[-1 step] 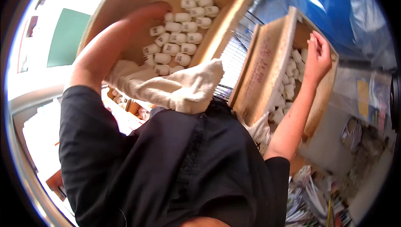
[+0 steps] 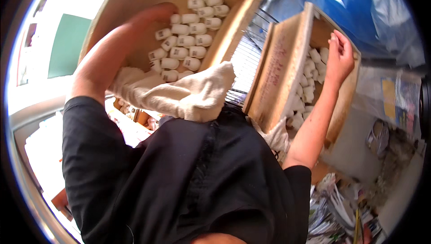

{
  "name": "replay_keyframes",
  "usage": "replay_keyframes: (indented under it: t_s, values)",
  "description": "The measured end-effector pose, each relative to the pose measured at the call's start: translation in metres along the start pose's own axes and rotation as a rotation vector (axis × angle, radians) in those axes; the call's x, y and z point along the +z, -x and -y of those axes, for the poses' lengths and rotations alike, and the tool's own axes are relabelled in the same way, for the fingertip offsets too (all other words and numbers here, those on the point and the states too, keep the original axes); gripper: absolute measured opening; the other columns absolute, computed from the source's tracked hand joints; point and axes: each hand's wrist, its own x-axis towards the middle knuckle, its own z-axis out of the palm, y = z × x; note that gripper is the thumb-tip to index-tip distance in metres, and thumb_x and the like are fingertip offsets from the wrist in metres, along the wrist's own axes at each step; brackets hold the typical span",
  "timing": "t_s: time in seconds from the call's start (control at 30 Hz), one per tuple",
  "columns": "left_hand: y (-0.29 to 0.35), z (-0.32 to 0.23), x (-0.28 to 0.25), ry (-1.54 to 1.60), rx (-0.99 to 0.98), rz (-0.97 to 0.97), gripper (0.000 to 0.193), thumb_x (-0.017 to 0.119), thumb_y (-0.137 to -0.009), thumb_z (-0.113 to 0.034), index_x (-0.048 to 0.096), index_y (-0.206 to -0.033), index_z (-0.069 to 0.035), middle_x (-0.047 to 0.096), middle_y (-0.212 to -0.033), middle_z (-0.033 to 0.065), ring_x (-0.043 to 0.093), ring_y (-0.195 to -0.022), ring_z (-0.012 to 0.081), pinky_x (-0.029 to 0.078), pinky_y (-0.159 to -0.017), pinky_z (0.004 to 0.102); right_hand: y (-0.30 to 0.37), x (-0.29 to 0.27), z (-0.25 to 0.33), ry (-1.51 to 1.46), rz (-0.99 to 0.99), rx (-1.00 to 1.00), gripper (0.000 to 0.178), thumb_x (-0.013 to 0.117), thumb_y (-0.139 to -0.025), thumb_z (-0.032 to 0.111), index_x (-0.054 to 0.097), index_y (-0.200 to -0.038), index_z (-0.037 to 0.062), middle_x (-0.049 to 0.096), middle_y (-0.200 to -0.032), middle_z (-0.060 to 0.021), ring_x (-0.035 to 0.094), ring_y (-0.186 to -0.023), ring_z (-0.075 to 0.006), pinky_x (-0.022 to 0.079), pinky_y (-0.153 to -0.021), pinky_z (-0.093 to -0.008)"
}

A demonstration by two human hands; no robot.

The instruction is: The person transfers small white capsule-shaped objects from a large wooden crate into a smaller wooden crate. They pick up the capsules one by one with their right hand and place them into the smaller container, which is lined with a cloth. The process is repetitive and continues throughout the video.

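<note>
My left hand (image 2: 162, 12) reaches into the large wooden box (image 2: 248, 15) on the left. Its fingertips are at the edge of a group of small white rounded pieces (image 2: 190, 18) with dark marks, lying in rows; the fingers are too dark and hidden to show a grip. My right hand (image 2: 342, 56) is raised over the smaller wooden box (image 2: 276, 71) on the right. Its fingers are bent and drawn together; what they hold, if anything, I cannot make out. Loose white pieces (image 2: 308, 92) lie heaped in that box beside my forearm.
A beige cloth (image 2: 193, 93) drapes over the near end of the left box. Another cloth (image 2: 276, 138) hangs at the right box's near end. Wire mesh (image 2: 246, 64) shows between the boxes. Blue plastic sheeting (image 2: 343, 6) hangs behind, and clutter (image 2: 334, 210) lies at lower right.
The whole view has shifted slightly, so the boxes sit a little further left in the picture. Both hands keep nearly the same places at their boxes.
</note>
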Motion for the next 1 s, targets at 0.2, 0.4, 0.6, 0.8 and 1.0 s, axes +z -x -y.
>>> replay_keyframes:
  t_s: [0.2, 0.4, 0.6, 0.8, 1.0]
  values:
    - [0.005, -0.011, -0.015, 0.052, -0.127, -0.073, 0.057, 0.067, -0.074, -0.017, 0.048, -0.127, -0.007, 0.056, -0.119, 0.0167, 0.054, -0.109, 0.0298, 0.044, -0.092, 0.0383, -0.002, -0.026, -0.085, 0.396, 0.121, 0.228, 0.025, 0.061, -0.083, 0.028, 0.067, -0.101, 0.0111, 0.068, -0.092, -0.0099, 0.065, -0.085, -0.0224, 0.049, -0.075, -0.0320]
    - [0.011, -0.035, -0.038, 0.039, -0.098, -0.202, 0.058, 0.064, -0.082, -0.023, 0.042, -0.133, -0.008, 0.054, -0.121, 0.0193, 0.053, -0.112, 0.0306, 0.044, -0.094, 0.0382, 0.027, -0.010, -0.140, 0.585, 0.371, 0.338, 0.032, 0.054, -0.084, 0.029, 0.064, -0.108, 0.0086, 0.064, -0.103, -0.0189, 0.060, -0.096, -0.0343, 0.048, -0.081, -0.0404]
    - [0.020, -0.072, -0.054, 0.164, -0.006, -0.255, 0.054, 0.065, -0.082, -0.025, 0.047, -0.129, -0.006, 0.056, -0.115, 0.0191, 0.056, -0.106, 0.0294, 0.045, -0.089, 0.0377, 0.072, 0.029, -0.205, 0.531, 0.331, 0.234, 0.038, 0.059, -0.081, 0.020, 0.058, -0.115, 0.0031, 0.059, -0.111, -0.0210, 0.058, -0.102, -0.0351, 0.047, -0.085, -0.0417]
    - [0.026, -0.085, -0.052, 0.184, 0.063, -0.311, 0.050, 0.065, -0.082, -0.027, 0.051, -0.125, -0.005, 0.060, -0.109, 0.0188, 0.059, -0.099, 0.0302, 0.047, -0.084, 0.0379, 0.072, 0.037, -0.180, 0.754, 0.439, 0.390, 0.048, 0.068, -0.075, 0.024, 0.054, -0.117, 0.0040, 0.054, -0.119, -0.0178, 0.055, -0.105, -0.0357, 0.047, -0.085, -0.0448]
    - [0.030, -0.091, -0.056, 0.157, 0.108, -0.343, 0.045, 0.064, -0.083, -0.026, 0.053, -0.121, -0.004, 0.061, -0.107, 0.0192, 0.060, -0.095, 0.0306, 0.048, -0.082, 0.0390, 0.070, 0.036, -0.168, 0.682, 0.482, 0.567, 0.053, 0.067, -0.076, 0.032, 0.050, -0.121, 0.0086, 0.059, -0.117, -0.0147, 0.057, -0.106, -0.0330, 0.046, -0.085, -0.0452]
